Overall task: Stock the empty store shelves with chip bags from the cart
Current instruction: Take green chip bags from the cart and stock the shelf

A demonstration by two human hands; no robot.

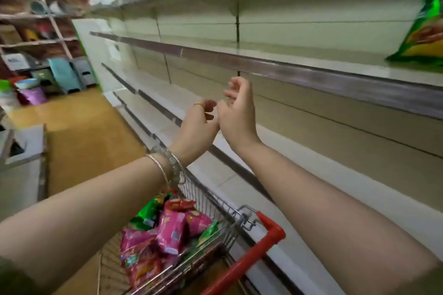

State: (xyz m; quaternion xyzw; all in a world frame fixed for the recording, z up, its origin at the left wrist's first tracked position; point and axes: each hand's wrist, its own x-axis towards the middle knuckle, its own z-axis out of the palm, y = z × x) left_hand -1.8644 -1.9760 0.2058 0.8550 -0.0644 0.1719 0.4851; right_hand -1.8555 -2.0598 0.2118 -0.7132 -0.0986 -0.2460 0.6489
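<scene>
I log left hand [198,126] and right hand [237,112] loosely curled, empty, above the cart [272,229]; chip bags [169,231] heaped inside it, one green chip bag [425,33] on the shelf [311,61] beyond it.

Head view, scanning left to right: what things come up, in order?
Shiny purple bag → teal plastic stool → left hand → right hand → green chip bag at the right edge.
</scene>
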